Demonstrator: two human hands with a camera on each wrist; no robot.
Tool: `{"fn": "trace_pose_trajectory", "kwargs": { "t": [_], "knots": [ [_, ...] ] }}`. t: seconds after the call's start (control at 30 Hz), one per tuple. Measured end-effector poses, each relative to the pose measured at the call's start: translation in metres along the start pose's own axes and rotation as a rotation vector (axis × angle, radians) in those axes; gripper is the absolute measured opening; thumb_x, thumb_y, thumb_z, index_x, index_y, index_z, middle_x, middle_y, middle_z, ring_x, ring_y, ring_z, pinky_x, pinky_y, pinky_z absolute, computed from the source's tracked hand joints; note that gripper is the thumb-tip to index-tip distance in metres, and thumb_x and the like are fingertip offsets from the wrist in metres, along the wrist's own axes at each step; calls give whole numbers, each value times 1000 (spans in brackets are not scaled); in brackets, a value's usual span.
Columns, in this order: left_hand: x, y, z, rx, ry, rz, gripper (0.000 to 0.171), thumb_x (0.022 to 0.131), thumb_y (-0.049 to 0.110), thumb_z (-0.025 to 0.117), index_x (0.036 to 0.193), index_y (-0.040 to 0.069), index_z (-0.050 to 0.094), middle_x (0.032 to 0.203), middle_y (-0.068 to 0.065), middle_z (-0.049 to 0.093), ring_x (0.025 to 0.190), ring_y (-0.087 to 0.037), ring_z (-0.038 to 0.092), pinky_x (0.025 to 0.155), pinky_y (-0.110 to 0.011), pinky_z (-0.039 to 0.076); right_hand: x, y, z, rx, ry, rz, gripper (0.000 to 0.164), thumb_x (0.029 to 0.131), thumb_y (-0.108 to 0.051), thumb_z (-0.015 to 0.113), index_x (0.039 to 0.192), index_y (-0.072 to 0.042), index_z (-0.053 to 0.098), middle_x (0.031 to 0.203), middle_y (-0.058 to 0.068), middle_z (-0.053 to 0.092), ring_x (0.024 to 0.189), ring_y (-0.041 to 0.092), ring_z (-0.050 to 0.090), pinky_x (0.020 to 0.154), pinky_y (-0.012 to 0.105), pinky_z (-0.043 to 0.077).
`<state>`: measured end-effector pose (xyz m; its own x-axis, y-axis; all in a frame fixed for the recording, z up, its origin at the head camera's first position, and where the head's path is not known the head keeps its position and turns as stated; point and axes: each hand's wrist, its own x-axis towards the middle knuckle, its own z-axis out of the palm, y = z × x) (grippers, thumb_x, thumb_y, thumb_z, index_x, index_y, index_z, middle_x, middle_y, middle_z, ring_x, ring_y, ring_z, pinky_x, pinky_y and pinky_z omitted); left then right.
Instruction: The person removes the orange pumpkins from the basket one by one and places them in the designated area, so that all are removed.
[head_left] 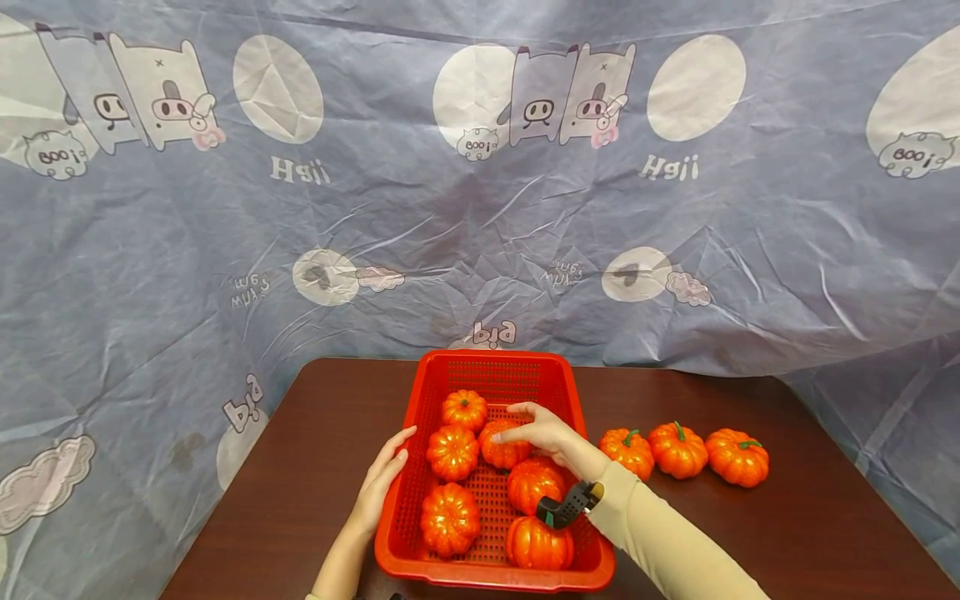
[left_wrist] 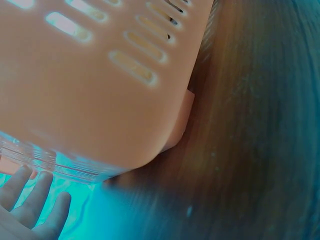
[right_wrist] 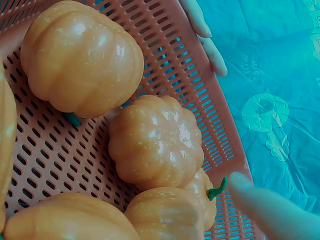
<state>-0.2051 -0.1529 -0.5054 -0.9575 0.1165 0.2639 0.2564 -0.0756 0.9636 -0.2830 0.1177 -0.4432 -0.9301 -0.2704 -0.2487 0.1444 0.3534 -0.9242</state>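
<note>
A red plastic basket (head_left: 495, 575) holds several shiny orange pumpkins, among them one pumpkin (head_left: 450, 518) at the near left and another (head_left: 463, 409) at the far left. My left hand (head_left: 381, 482) lies along the basket's left side, its fingers extended against the wall and rim. Inside the basket, my right hand (head_left: 546, 432) reaches over a pumpkin (head_left: 504, 450), thumb and fingers spread. In the right wrist view, a finger or thumb (right_wrist: 265, 207) appears beside a green stem (right_wrist: 218, 189), apart from the pumpkins. Contact under the right hand is partly hidden.
Three more orange pumpkins with green stems, the middle one (head_left: 677, 450) included, stand in a row on the dark brown table (head_left: 300, 500) right of the basket. A printed grey-blue cloth (head_left: 480, 208) hangs behind and beside the table.
</note>
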Motion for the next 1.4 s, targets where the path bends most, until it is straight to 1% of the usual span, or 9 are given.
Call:
{"fn": "trace_pose_trajectory", "kwargs": {
  "t": [0.23, 0.3, 0.5, 0.73, 0.83, 0.97, 1.13, 1.23, 1.4],
  "knots": [
    [0, 0, -2, -19, -12, -8, 44, 101, 19, 36, 142, 2, 35, 146, -18, 30, 123, -28, 38, 94, -22, 38, 0, 0, 2, -4, 25, -26, 69, 66, -2, 80, 128, 1, 49, 120, 18, 52, 82, 23, 53, 68, 34, 48],
    [0, 0, -2, -23, -12, -11, 44, 101, 19, 36, 142, 2, 35, 146, -18, 29, 123, -29, 38, 94, -23, 39, 0, 0, 2, -41, 48, -35, 69, 64, -2, 81, 126, 0, 51, 121, 17, 52, 85, 23, 52, 70, 34, 47],
    [0, 0, -3, -19, -10, -11, 44, 101, 18, 36, 142, 2, 35, 146, -18, 29, 124, -30, 38, 94, -22, 38, -2, -1, 3, -149, 94, -89, 72, 59, -5, 85, 124, 2, 54, 120, 17, 55, 100, 27, 52, 86, 41, 44],
    [0, -1, -2, 16, 2, 5, 43, 101, 18, 37, 141, 2, 37, 146, -16, 31, 126, -20, 35, 97, -18, 32, -4, -2, 3, -199, 123, -123, 73, 59, -13, 87, 124, 1, 56, 123, 14, 56, 102, 27, 54, 86, 41, 46],
    [0, -1, -1, 10, 0, 3, 42, 101, 18, 36, 141, 4, 38, 146, -16, 32, 124, -20, 37, 96, -20, 34, -6, -3, 2, -170, 120, -125, 71, 60, -13, 87, 122, 2, 56, 120, 14, 58, 102, 28, 55, 84, 40, 47],
    [-1, 0, -1, -7, 3, -8, 42, 101, 18, 36, 141, 6, 38, 146, -16, 32, 123, -21, 39, 95, -21, 37, -8, -6, -1, -111, 123, -106, 68, 63, -15, 85, 122, 3, 56, 116, 15, 58, 93, 26, 56, 80, 38, 48],
    [0, 0, -1, -2, 2, -12, 43, 101, 18, 36, 141, 4, 37, 146, -15, 31, 124, -21, 37, 96, -20, 35, -11, -10, -6, -79, 139, -84, 69, 68, -20, 83, 128, -2, 53, 127, 17, 50, 100, 27, 53, 83, 41, 46],
    [-1, -1, -1, -2, 5, -15, 43, 101, 18, 37, 141, 4, 37, 147, -14, 31, 125, -21, 36, 96, -20, 34, -15, -15, -9, -53, 137, -101, 73, 69, -22, 82, 132, -3, 49, 131, 18, 47, 104, 29, 52, 86, 43, 45],
    [0, -1, -1, -9, -1, -14, 43, 101, 18, 37, 141, 4, 37, 146, -16, 30, 124, -24, 37, 96, -21, 36, -24, -23, -16, -21, 127, -147, 76, 70, -24, 82, 135, -7, 47, 127, 15, 51, 100, 27, 55, 85, 41, 45]
  ]
}}
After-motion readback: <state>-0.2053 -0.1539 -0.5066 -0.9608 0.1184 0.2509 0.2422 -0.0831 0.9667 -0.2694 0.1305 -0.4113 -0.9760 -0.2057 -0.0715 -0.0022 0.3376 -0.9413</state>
